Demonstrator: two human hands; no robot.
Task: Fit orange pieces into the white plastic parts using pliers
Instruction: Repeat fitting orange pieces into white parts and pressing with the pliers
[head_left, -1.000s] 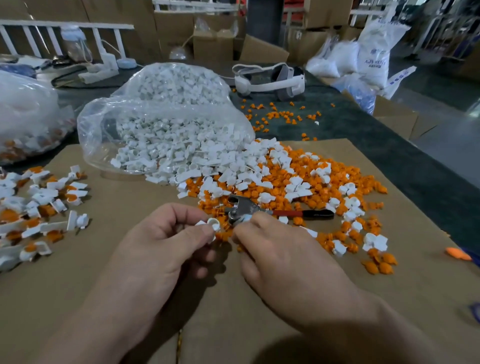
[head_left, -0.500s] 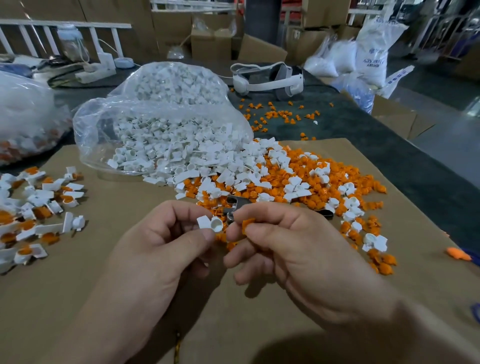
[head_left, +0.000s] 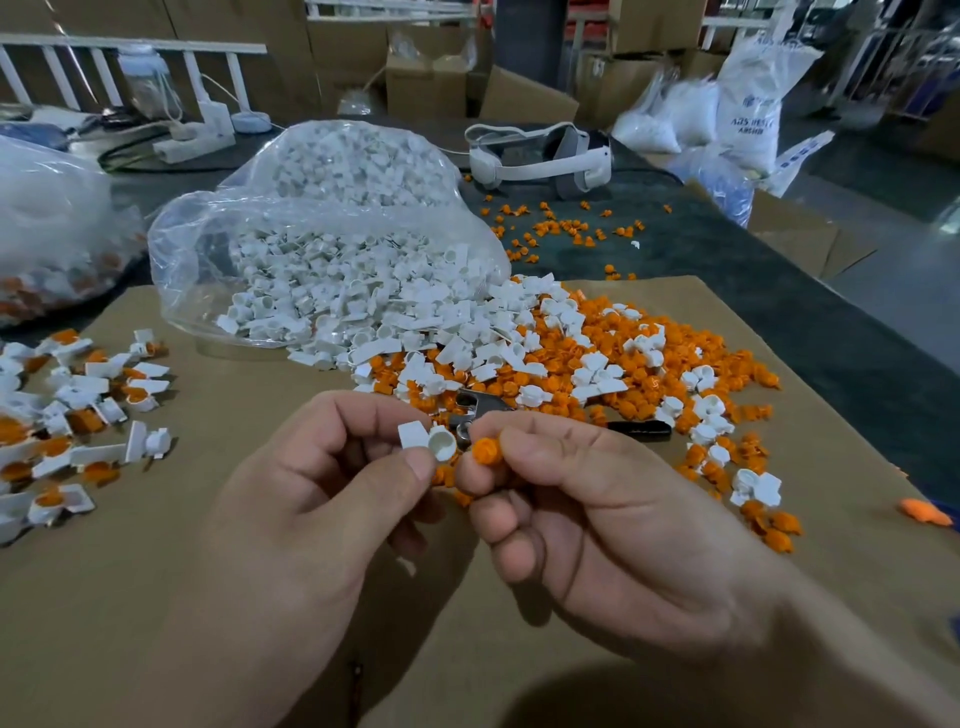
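Observation:
My left hand (head_left: 311, 509) pinches a small white plastic part (head_left: 428, 441) between thumb and fingers, its round cup facing up. My right hand (head_left: 613, 519) pinches an orange piece (head_left: 487, 451) just to the right of that cup, a small gap between them. The pliers (head_left: 478, 408) lie on the cardboard behind my fingers, their jaws partly hidden and a dark handle (head_left: 639, 430) sticking out to the right. A mixed pile of loose white parts and orange pieces (head_left: 597, 353) spreads beyond the pliers.
A clear bag of white parts (head_left: 332, 260) lies open at the back. Assembled white-and-orange parts (head_left: 72, 415) are scattered at the left. Another bag (head_left: 52, 228) sits far left. A white headset (head_left: 540, 156) and stray orange pieces (head_left: 561, 228) lie on the dark table beyond the cardboard (head_left: 156, 597).
My right hand has come off the pile near the pliers with an orange piece and lifted it beside the white part. My left hand has kept hold of the white part.

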